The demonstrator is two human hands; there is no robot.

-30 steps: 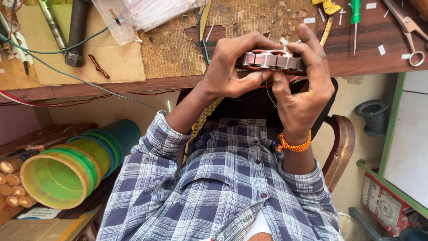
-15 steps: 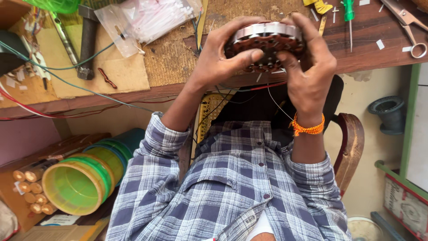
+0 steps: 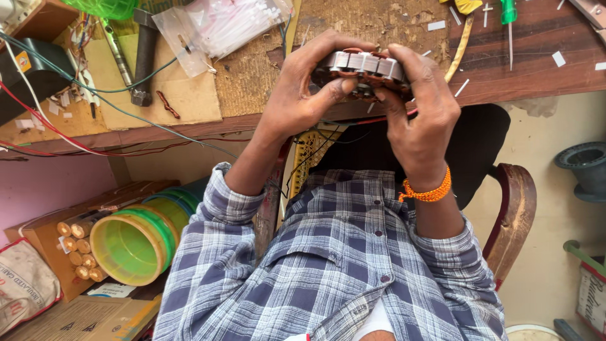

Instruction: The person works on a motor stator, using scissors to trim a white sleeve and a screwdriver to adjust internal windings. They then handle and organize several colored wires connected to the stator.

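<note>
Turned edge-on since half a second ago, when its round face showed, a copper-wound motor stator (image 3: 365,71) now presents its banded metal rim between both hands. Left hand (image 3: 302,95) grasps the stator's near-left side, thumb laid along its underside; right hand (image 3: 421,107), with an orange bead bracelet (image 3: 429,191) at the wrist, clasps the right side, fingers curled over the top. The part sits just above the front edge of the wooden surface (image 3: 530,60), over open space between that edge and the person's checked shirt (image 3: 328,265). Beyond the left hand lie a clear plastic bag of white strips (image 3: 233,25) and a hammer (image 3: 144,53); beyond the right, a green-handled screwdriver (image 3: 509,19). Well below the left hand, nested green and yellow plastic tubs (image 3: 136,243) lie on their side, mouth open, nothing visible inside.
</note>
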